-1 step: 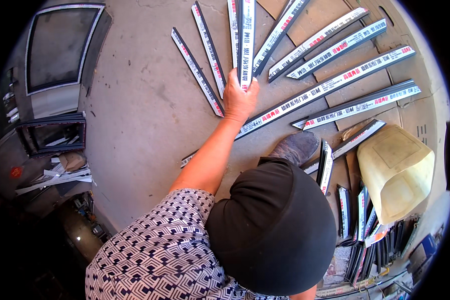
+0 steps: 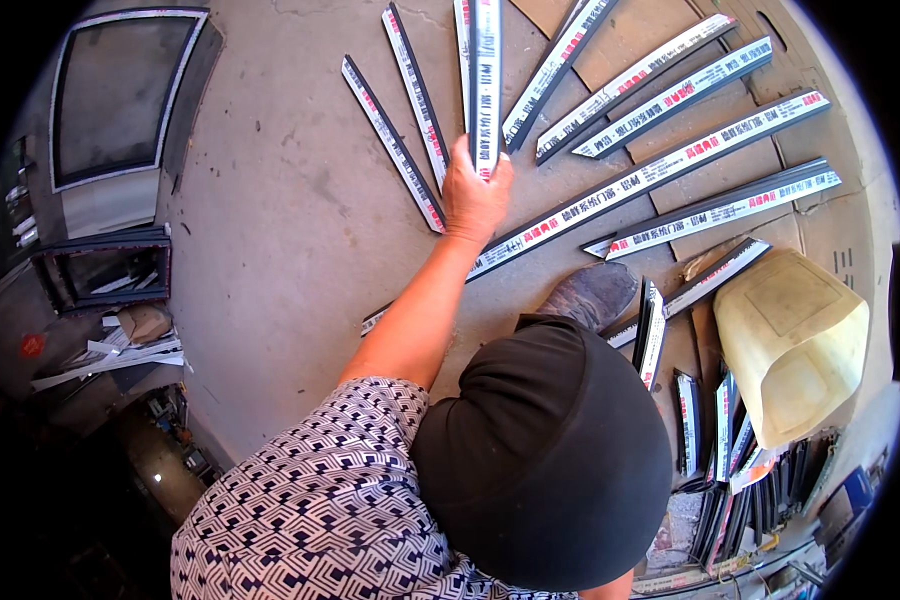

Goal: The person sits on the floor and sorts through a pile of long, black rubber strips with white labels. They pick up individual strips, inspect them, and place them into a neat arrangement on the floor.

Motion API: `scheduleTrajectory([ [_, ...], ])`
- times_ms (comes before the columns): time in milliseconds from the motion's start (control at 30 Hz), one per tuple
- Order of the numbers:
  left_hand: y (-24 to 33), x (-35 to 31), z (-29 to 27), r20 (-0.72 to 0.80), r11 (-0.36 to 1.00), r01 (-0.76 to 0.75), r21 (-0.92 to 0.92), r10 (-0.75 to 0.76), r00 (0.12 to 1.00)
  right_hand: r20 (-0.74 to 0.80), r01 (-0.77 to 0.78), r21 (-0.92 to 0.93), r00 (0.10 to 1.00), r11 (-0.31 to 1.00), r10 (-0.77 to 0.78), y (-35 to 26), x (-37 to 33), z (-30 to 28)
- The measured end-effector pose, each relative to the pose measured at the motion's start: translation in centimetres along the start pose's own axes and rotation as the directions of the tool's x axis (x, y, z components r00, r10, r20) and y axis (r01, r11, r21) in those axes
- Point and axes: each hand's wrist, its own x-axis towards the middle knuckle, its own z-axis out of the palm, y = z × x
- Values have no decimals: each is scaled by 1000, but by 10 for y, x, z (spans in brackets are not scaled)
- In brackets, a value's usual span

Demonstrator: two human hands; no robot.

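Observation:
My left hand (image 2: pixel 475 195) is closed round the near end of a long dark frame profile (image 2: pixel 486 90) covered with white printed film. The profile points away from me, its far end cut off by the top edge. Beside it on the floor, shorter profiles (image 2: pixel 394 145) lie to the left, and more profiles (image 2: pixel 690 95) fan out to the right. One long profile (image 2: pixel 610 205) runs slantwise behind my wrist and forearm. My right hand is out of sight; only a patch of skin shows at the bottom edge, beside my dark-clad knee (image 2: pixel 550 460).
My shoe (image 2: pixel 595 295) stands close to the profiles. A cut-open yellowish plastic jug (image 2: pixel 795 340) sits at the right, above a pile of dark offcuts (image 2: pixel 750 510). Flattened cardboard (image 2: pixel 715 235) covers part of the floor. Framed panels (image 2: pixel 125 95) and scraps (image 2: pixel 120 350) are at the left.
My left hand and the profile in it have shifted slightly to the left. The other profiles lie as before.

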Motion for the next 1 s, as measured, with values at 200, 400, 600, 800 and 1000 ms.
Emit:
scheduleTrajectory([
  [200,-49,27,3,-282,996,67,-67,-83,956,-4,7,29,1000,1000,-7,-8,2,-1],
  [400,-93,44,6,-338,957,183,227,-99,936,-61,-57,31,996,998,59,-16,-1,-4],
  [600,-105,44,-3,-267,875,304,376,-212,940,-39,7,37,999,999,-5,-3,-2,-2],
  [800,-88,40,5,-289,848,261,462,-134,948,-34,-3,7,999,1000,3,12,0,-3],
  [1000,-39,10,-1,-83,889,-267,372,319,944,-42,82,3,996,997,-82,11,7,2],
])
